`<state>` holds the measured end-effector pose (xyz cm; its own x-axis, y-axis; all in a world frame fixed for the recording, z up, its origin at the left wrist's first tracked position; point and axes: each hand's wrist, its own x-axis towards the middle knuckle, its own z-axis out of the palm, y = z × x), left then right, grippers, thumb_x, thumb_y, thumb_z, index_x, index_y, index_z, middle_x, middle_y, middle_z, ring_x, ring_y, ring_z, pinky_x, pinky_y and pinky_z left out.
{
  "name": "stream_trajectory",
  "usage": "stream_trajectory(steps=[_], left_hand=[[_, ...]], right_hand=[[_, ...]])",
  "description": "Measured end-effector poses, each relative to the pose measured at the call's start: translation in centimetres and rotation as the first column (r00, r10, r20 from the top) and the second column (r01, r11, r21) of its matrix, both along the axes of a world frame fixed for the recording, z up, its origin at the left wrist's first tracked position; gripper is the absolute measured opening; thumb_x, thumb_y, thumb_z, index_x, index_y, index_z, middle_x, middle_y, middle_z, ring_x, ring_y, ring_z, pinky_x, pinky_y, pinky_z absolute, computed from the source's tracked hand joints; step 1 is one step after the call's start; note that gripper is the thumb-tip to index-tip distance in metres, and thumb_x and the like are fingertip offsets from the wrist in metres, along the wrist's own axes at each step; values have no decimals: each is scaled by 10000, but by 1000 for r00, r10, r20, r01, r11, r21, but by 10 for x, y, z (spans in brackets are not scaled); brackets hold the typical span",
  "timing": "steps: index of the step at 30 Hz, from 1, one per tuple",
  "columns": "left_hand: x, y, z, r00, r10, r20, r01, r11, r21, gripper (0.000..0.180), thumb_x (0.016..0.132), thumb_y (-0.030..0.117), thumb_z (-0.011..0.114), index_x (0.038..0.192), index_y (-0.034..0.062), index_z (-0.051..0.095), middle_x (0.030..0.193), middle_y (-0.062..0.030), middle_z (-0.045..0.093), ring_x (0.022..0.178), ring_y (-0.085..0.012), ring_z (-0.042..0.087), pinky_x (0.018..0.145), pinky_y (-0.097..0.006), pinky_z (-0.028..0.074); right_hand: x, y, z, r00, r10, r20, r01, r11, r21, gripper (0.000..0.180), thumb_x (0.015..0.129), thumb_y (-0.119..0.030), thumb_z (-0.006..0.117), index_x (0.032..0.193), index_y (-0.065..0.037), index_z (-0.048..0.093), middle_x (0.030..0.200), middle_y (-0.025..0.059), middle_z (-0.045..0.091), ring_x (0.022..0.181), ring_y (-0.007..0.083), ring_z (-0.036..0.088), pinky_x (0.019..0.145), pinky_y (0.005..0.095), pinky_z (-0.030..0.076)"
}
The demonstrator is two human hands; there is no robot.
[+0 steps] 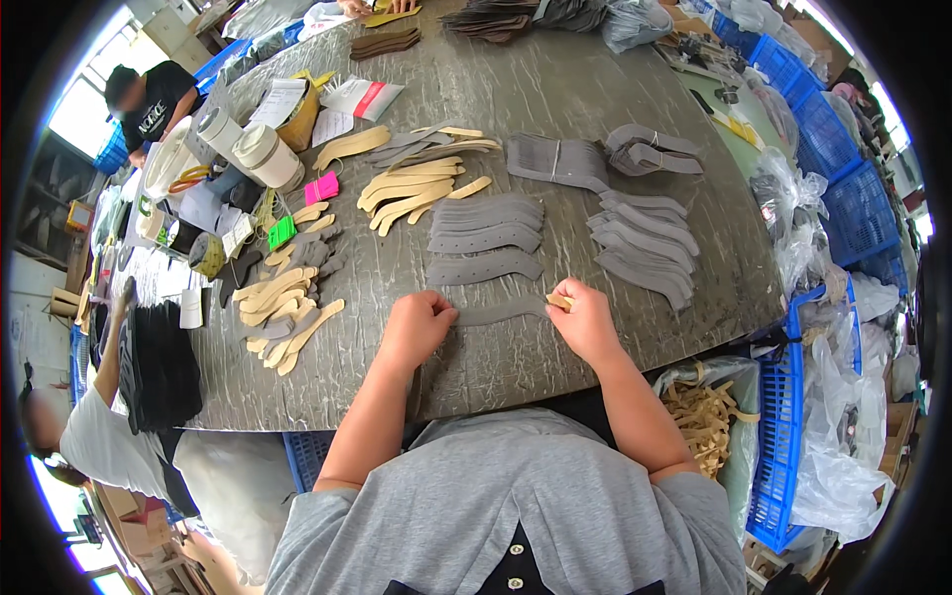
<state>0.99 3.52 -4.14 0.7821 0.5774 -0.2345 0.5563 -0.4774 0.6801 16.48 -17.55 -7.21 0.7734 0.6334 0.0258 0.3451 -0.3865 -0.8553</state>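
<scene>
A curved grey strip (501,310) lies low over the table's front part, stretched between my hands. My left hand (420,325) is closed on its left end, fingertips pinched together. The fingers of my right hand (583,319) pinch its right end, where a small tan piece (558,300) shows; whether the two are joined I cannot tell. Just beyond lie overlapping grey strips with small holes (485,238). Right of these is a fanned row of plain grey strips (645,243). To the left, tan curved pieces (283,297) lie in a loose heap mixed with grey ones.
More tan strips (412,188) and a tied grey bundle (557,161) lie farther back. White containers (266,157) and pink tags (321,187) crowd the left. Tan scraps fill a lined bin (739,416) beside a blue crate (778,436). Other people are at the left.
</scene>
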Motion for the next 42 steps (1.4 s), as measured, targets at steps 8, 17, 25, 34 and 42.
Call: stream_trajectory(steps=[8, 17, 25, 34, 42], left_hand=[[0, -1, -9, 999, -16, 29, 14, 998, 62, 168, 786, 172, 703, 849, 16, 701, 833, -201, 688, 816, -368, 668, 747, -425, 523], [-6, -14, -24, 940, -69, 334, 53, 997, 56, 96, 833, 86, 679, 843, 6, 628, 791, -128, 656, 670, -259, 617, 629, -356, 496], [-8, -17, 0, 917, 244, 317, -7, 802, -597, 236, 895, 57, 614, 1106, 14, 516, 802, -54, 655, 574, -84, 538, 510, -220, 431], [-22, -56, 5, 885, 453, 111, 77, 94, -993, 131, 986, 173, 549, 1078, 81, 532, 848, -53, 594, 567, -85, 483, 425, -198, 349], [-49, -50, 28, 928, 322, 184, 110, 235, -966, 289, 1051, 246, 398, 1175, 9, 506, 757, -24, 455, 541, -96, 403, 439, -221, 345]], right_hand=[[-17, -5, 8, 825, 226, 518, -126, 967, -222, 281, 796, -113, 710, 1068, -183, 710, 872, 74, 521, 661, 271, 598, 613, 383, 494], [-40, 15, 21, 792, 314, 523, -241, 949, -204, 312, 789, -87, 638, 1089, -139, 706, 997, 79, 553, 690, 263, 636, 605, 389, 505], [10, -30, 43, 773, 98, 627, 124, 946, -300, 101, 793, -116, 646, 861, -149, 713, 771, 69, 581, 715, 282, 632, 619, 438, 472], [20, 45, 46, 746, 117, 655, -35, 990, -137, 246, 784, -97, 671, 1027, -121, 702, 1124, 63, 647, 894, 283, 674, 751, 410, 542], [20, 129, -4, 737, 312, 600, -74, 919, -388, 660, 852, -532, 613, 1386, -157, 515, 1473, 188, 414, 1373, 405, 362, 949, 423, 497]])
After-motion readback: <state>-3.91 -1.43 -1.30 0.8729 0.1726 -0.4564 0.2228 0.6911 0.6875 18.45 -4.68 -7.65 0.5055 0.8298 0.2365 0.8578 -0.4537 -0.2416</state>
